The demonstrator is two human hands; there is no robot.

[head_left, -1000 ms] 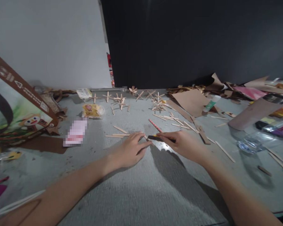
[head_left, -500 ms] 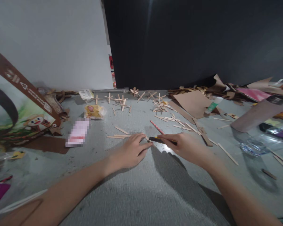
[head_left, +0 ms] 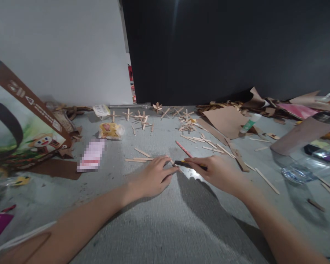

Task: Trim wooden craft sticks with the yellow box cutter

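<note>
In the middle of the grey table, my left hand presses a wooden craft stick against the surface, its fingertips around the stick. My right hand grips a black and yellow utility knife, its front end lying against that stick. A red patterned thin rod lies just beyond the knife. Left of my left hand are a few loose craft sticks, partly under the fingers. More craft sticks are scattered beyond my right hand.
Small crossed-stick pieces stand along the back. A yellow packet and a printed bag are at left. Brown cardboard, a glue stick, a tumbler and a clear bottle lie at right.
Almost nothing differs. The whole view has shifted very slightly; both hands, the knife and the stick keep the same positions relative to each other.
</note>
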